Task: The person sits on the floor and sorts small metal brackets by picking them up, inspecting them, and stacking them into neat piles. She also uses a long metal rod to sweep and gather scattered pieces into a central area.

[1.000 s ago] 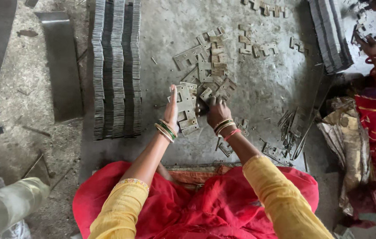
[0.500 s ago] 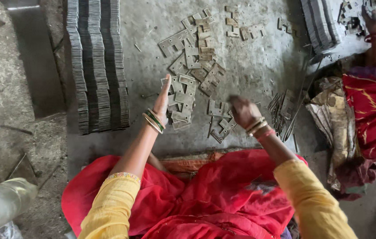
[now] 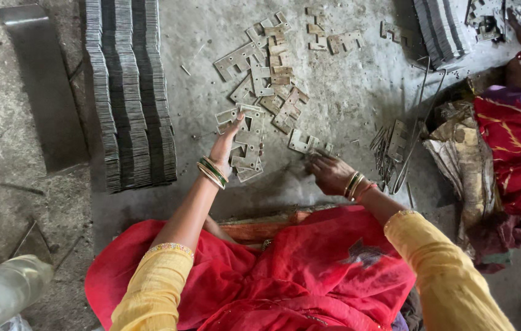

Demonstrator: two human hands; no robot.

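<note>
notched metal plates [image 3: 245, 138], flat and grey, lie under our spread left hand [image 3: 226, 146]; our right hand [image 3: 329, 171], at three o'clock, rests open.

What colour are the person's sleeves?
Yellow sleeves, with a patterned cuff, best seen in the head view.

A rough metal workshop: a bare concrete floor [image 3: 358, 92] strewn with cut metal plates [image 3: 266, 79] beside long stacked rows of plates [image 3: 128, 98].
</note>
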